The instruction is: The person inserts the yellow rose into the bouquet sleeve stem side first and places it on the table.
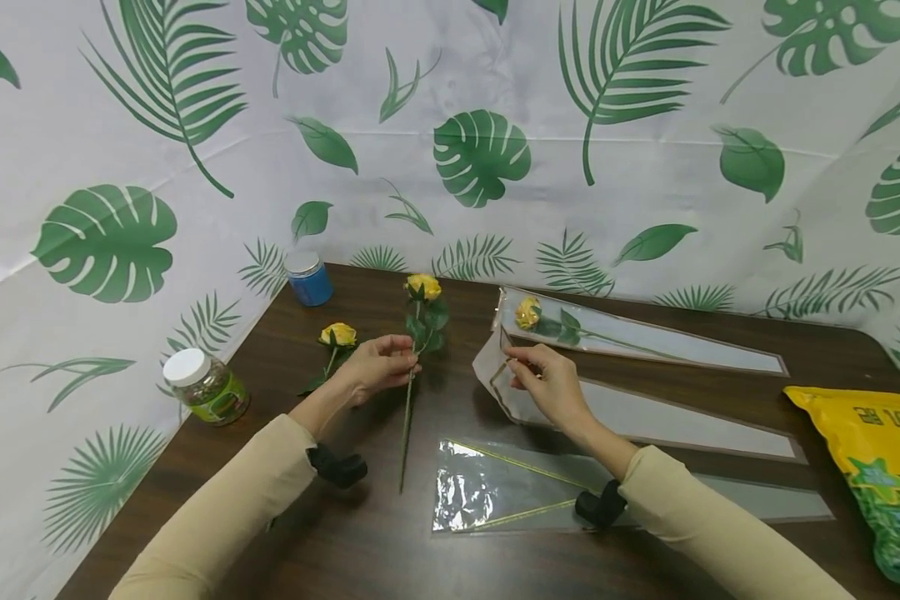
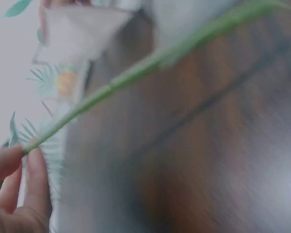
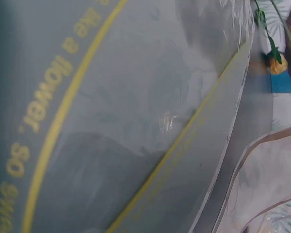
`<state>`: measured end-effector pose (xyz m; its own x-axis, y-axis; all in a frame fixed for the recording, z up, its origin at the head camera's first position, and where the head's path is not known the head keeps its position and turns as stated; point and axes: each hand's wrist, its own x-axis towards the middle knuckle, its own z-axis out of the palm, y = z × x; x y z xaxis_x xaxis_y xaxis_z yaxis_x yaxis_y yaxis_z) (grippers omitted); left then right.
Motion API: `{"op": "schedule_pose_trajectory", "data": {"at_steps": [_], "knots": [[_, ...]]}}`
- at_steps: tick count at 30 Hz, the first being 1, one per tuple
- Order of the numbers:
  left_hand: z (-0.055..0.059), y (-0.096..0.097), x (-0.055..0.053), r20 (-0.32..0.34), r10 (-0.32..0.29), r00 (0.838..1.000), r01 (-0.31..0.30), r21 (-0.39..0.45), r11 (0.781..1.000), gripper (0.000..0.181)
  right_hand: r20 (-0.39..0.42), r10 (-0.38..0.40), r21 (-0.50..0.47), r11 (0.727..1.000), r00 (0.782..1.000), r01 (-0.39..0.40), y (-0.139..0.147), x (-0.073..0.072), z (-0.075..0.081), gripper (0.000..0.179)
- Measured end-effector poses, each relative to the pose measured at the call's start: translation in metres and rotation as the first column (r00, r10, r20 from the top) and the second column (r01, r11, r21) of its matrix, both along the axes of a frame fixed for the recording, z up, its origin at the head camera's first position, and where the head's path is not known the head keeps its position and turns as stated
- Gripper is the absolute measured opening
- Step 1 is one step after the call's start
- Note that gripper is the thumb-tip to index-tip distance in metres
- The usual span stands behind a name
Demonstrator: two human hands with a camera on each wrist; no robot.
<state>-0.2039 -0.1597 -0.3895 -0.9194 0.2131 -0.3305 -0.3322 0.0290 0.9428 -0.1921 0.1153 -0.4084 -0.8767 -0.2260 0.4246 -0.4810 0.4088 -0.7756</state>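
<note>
Between thumb and fingers, my left hand (image 1: 381, 367) pinches a yellow artificial-looking rose (image 1: 423, 287) by its stem, just under the leaves. The bloom points away from me, and the bare green stem (image 2: 136, 73) slants across the left wrist view. My right hand (image 1: 551, 383) pinches the wide end of a white flower sleeve (image 1: 645, 408), whose mouth is lifted off the table and stands partly open. Rose and sleeve are apart. Nearer to me lies a flat clear sleeve (image 1: 510, 487) with yellow lines; printed lettering shows on it in the right wrist view.
Another yellow rose (image 1: 337, 335) lies left of my left hand. At the back, a sleeve (image 1: 690, 343) holds a rose (image 1: 527, 312). A white-lidded jar (image 1: 221, 396) and a blue jar (image 1: 311, 285) stand left. A yellow bag (image 1: 877, 467) lies at the right edge.
</note>
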Motion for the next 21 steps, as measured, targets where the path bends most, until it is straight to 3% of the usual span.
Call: {"op": "schedule_pose_trajectory", "data": {"at_steps": [2,4,6,9,12,14,16,21], "knots": [[0.009,0.008,-0.004,-0.008,0.117,0.993,-0.115,0.131,0.985,0.026,0.003,0.002,-0.007,1.0,1.0,-0.002,0.0,0.0,0.0,0.017],[0.021,0.016,-0.008,-0.021,0.24,0.971,-0.228,0.247,0.942,0.02,0.005,0.007,-0.017,1.0,1.0,-0.007,-0.001,0.001,0.0,0.017],[0.032,0.023,-0.011,-0.047,0.36,0.932,-0.323,0.349,0.88,0.019,-0.001,0.012,-0.021,1.0,1.0,-0.012,-0.001,0.001,0.0,0.017],[0.045,0.033,-0.015,-0.1,0.501,0.86,-0.414,0.44,0.797,0.021,-0.011,0.014,-0.023,1.0,1.0,-0.014,-0.002,0.001,0.0,0.017],[0.05,0.039,-0.017,-0.146,0.587,0.796,-0.463,0.478,0.747,0.023,-0.016,0.014,-0.027,1.0,1.0,-0.014,-0.002,0.0,-0.001,0.017],[0.051,0.041,-0.018,-0.167,0.618,0.769,-0.48,0.487,0.729,0.023,-0.019,0.015,-0.029,0.999,1.0,-0.015,-0.002,0.0,-0.002,0.017],[0.051,0.043,-0.017,-0.191,0.632,0.751,-0.489,0.482,0.727,0.024,-0.021,0.014,-0.027,1.0,1.0,-0.015,-0.002,0.0,-0.002,0.017],[0.042,0.048,-0.013,-0.258,0.624,0.738,-0.48,0.45,0.753,0.027,-0.023,0.004,-0.023,1.0,1.0,-0.005,-0.002,-0.001,-0.003,0.017]]}}
